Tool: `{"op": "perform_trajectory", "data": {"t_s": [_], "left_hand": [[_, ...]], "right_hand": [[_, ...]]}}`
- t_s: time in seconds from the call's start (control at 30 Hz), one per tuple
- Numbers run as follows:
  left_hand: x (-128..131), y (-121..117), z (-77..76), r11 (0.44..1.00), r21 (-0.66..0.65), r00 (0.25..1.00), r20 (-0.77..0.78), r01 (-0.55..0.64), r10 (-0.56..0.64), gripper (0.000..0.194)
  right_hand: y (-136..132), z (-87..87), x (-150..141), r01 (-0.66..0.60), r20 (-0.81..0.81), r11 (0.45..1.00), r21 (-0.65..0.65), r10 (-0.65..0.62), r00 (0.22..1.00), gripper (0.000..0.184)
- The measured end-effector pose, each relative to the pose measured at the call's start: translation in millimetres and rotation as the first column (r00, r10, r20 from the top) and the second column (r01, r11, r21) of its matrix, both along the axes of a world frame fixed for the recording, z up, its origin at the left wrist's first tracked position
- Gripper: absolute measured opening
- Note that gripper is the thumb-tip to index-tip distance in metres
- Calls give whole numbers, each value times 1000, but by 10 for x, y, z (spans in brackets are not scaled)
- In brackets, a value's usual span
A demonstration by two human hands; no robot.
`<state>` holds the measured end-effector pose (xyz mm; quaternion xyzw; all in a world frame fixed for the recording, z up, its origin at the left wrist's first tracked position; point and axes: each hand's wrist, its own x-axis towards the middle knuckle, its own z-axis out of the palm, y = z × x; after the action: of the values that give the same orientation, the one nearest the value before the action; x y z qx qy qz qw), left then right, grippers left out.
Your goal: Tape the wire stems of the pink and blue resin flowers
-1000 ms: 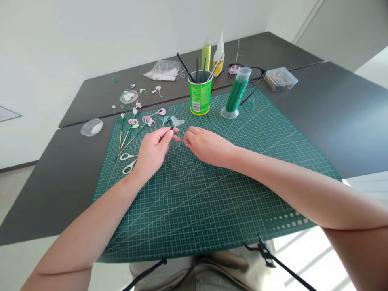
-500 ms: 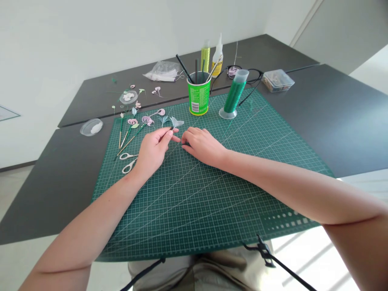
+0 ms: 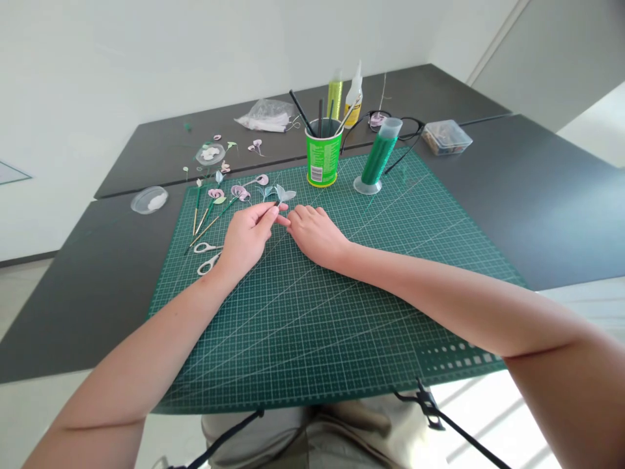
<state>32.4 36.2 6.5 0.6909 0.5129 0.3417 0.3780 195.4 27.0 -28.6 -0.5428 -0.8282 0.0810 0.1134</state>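
Note:
Between the thumb and fingers of my left hand point(image 3: 249, 233) is a pale blue artificial flower point(image 3: 284, 194), its petals pointing up and away from me. My right hand point(image 3: 315, 236) lies beside it with its back up and fingers curled under, close to the left fingertips. Whatever those curled fingers hold, if anything, is hidden. White-handled scissors point(image 3: 209, 264) lie partly under my left hand. Just behind the held flower is another small blue flower point(image 3: 265, 192). Pink flowers on stems point(image 3: 239, 192) lie to the left.
A green cutting mat point(image 3: 312, 339) covers the front of the dark table point(image 3: 63, 286). Beyond my hands stand a green cup point(image 3: 322, 159) of tools and a spool of green thread point(image 3: 379, 159). Farther back are glasses point(image 3: 411, 124), a glue bottle point(image 3: 353, 104) and a clear box point(image 3: 446, 138).
My right hand has shifted slightly left, closer to the left fingertips, and turned more back-up. My left hand keeps its hold on the blue flower. The view has shifted a little.

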Motion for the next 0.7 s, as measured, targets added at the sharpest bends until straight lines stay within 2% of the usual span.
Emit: {"op": "perform_trajectory", "data": {"t_s": [0.3,0.47,0.57,0.7], "left_hand": [[-81,52,-4,997,72,996,-87,-6,13,38],[-88,58,-10,993,122,974,-226,-7,35,35],[-70,58,-19,994,105,960,-280,18,12,33],[-55,63,-30,996,80,947,-321,35,-7,30]], "right_hand": [[63,66,170,-17,-160,995,-98,1,987,21],[76,114,249,-39,-328,995,-92,7,945,14],[90,162,340,-18,-328,996,-87,-11,945,11],[98,246,439,-7,-303,988,-154,-41,952,9]]}}
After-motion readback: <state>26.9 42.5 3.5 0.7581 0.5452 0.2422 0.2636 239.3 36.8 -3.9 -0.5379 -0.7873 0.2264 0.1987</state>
